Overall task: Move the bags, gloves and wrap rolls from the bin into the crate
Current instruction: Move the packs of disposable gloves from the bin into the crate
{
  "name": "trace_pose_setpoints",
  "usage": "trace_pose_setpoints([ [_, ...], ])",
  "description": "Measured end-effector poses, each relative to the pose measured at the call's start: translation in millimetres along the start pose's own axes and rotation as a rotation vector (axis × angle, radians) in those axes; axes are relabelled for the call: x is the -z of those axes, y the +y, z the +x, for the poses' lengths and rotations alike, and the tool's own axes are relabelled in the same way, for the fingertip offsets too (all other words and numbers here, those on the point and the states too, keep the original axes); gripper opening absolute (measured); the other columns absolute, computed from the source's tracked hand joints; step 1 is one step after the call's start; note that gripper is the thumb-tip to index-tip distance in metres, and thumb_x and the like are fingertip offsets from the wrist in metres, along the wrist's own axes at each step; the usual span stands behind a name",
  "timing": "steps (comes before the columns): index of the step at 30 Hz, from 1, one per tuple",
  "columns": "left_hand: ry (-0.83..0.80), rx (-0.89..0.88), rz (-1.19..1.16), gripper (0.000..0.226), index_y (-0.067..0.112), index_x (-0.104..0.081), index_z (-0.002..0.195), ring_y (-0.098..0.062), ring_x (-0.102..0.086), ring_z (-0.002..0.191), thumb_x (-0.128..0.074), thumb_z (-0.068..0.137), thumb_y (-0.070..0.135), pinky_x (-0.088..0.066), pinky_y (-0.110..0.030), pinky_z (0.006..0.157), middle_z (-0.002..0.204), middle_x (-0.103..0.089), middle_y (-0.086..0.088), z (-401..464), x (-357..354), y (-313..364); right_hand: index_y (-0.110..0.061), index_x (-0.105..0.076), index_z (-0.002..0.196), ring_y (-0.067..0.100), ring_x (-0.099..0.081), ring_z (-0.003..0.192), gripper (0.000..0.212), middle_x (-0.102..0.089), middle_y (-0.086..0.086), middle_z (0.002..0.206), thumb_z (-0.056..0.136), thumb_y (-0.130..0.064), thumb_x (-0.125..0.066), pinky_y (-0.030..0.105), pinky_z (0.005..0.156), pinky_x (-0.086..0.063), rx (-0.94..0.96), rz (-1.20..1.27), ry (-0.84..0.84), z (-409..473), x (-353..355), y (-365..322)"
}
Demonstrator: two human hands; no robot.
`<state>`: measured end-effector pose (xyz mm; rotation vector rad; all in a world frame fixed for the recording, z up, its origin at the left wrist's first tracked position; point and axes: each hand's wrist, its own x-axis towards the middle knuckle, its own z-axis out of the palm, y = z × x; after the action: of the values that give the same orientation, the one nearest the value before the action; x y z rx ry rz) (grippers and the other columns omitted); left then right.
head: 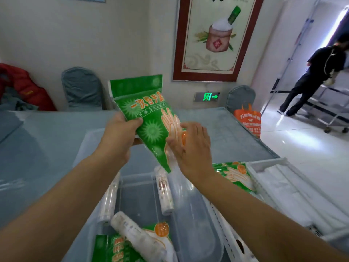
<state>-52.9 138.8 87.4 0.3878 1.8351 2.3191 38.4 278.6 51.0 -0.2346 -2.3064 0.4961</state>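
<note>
At the near edge, a clear plastic bin (188, 214) holds a green glove pack (113, 248), with a white wrap roll (132, 233) lying across it, and two more rolls, one along the left wall (109, 201) and one in the middle (164, 191). Just right of the bin stands a white crate (273, 167) with another glove pack (236, 176) lying in its near corner beside folded white bags (294, 191). Above the bin, both hands hold a green pack of disposable gloves (149, 118) in the air: the left hand (120, 135) grips its left edge, thumb on the front, while the right hand (190, 146) presses loosely curled fingers against its lower right side. Beyond, the blue-clothed surface (47, 138) reaches two covered chairs (81, 89) at the wall, an orange shopping bag (248, 120) and a framed picture (213, 38). At far right a person in dark clothes (311, 80) stands at a trolley.
</note>
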Motion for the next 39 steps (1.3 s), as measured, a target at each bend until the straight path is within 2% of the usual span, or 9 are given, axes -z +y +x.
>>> trace_pose_setpoints([
  [4,-0.119,0.001,-0.047,0.022,0.023,-0.06,0.09,-0.007,-0.07,0.064,-0.05,0.089,0.003,-0.053,-0.022,0.047,0.072,-0.074,0.011,-2,-37,-3,-0.013,-0.046,0.119,0.023,-0.05,0.101,0.052,-0.054,0.007,0.113,0.087,-0.054,-0.047,0.037,0.086,-0.038,-0.246,0.106,-0.052,20,24,43],
  [10,-0.2,0.069,0.046,0.021,0.024,-0.059,0.096,-0.009,-0.07,0.071,-0.05,0.09,0.006,-0.054,-0.023,0.051,0.083,-0.074,0.008,1,-98,-28,-0.003,-0.059,0.092,0.024,-0.057,0.076,0.031,-0.061,0.014,0.083,0.091,-0.033,-0.054,0.042,0.072,-0.048,-0.473,0.322,-0.232,34,57,115],
  [14,0.05,0.168,0.07,0.034,0.006,-0.041,0.115,-0.016,-0.06,0.079,-0.059,0.086,0.009,-0.052,-0.028,0.069,0.106,-0.056,-0.013,10,-146,-50,0.0,-0.059,0.083,0.018,-0.047,0.071,0.02,-0.053,0.011,0.073,0.089,-0.018,-0.058,0.032,0.065,-0.036,-0.493,0.402,-0.242,25,77,173],
  [17,0.299,-0.068,0.263,0.039,0.016,-0.036,0.105,-0.011,-0.046,0.073,-0.065,0.08,0.008,-0.04,-0.017,0.063,0.102,-0.044,-0.008,9,-187,-62,-0.021,-0.044,0.061,0.016,-0.041,0.065,0.031,-0.042,-0.003,0.059,0.088,-0.016,-0.059,0.032,0.062,-0.031,-0.433,0.346,-0.222,22,94,226],
  [21,-0.052,-0.316,0.642,0.019,0.009,-0.063,0.101,-0.007,-0.053,0.072,-0.062,0.082,0.007,-0.04,-0.013,0.063,0.086,-0.06,-0.003,6,-259,-88,-0.024,-0.041,0.061,0.02,-0.046,0.066,0.031,-0.048,0.002,0.065,0.085,-0.02,-0.061,0.036,0.063,-0.038,-0.38,0.244,-0.281,24,112,297],
  [26,-0.207,-0.194,0.946,0.066,0.009,-0.04,0.135,-0.026,-0.043,0.123,-0.071,0.077,0.015,-0.03,-0.029,0.101,0.135,-0.046,-0.014,15,-320,-142,-0.035,-0.044,0.062,0.018,-0.05,0.067,0.031,-0.049,-0.008,0.064,0.086,-0.025,-0.06,0.037,0.068,-0.046,-0.244,0.218,-0.476,29,129,360],
  [31,-0.115,0.023,0.729,0.064,0.013,-0.04,0.13,-0.015,-0.051,0.1,-0.074,0.075,0.013,-0.04,-0.026,0.085,0.114,-0.051,-0.002,14,-331,-178,-0.032,-0.055,0.071,0.016,-0.052,0.067,0.017,-0.054,-0.009,0.065,0.088,-0.032,-0.058,0.033,0.066,-0.044,-0.086,0.171,-0.668,34,128,395],
  [36,-0.118,0.191,0.54,0.02,0.016,-0.06,0.091,-0.004,-0.067,0.067,-0.072,0.076,0.008,-0.049,-0.013,0.054,0.077,-0.07,0.007,11,-318,-207,-0.028,-0.064,0.097,0.02,-0.058,0.077,0.016,-0.069,0.0,0.085,0.088,-0.039,-0.055,0.026,0.063,-0.036,0.079,0.047,-0.705,40,112,407],
  [39,-0.046,0.29,0.456,0.02,0.014,-0.064,0.087,-0.008,-0.069,0.064,-0.072,0.074,0.002,-0.055,-0.022,0.056,0.077,-0.072,-0.001,8,-305,-224,-0.024,-0.064,0.097,0.022,-0.059,0.079,0.019,-0.069,0.001,0.087,0.089,-0.039,-0.055,0.027,0.062,-0.036,0.079,0.064,-0.688,40,93,411],
])
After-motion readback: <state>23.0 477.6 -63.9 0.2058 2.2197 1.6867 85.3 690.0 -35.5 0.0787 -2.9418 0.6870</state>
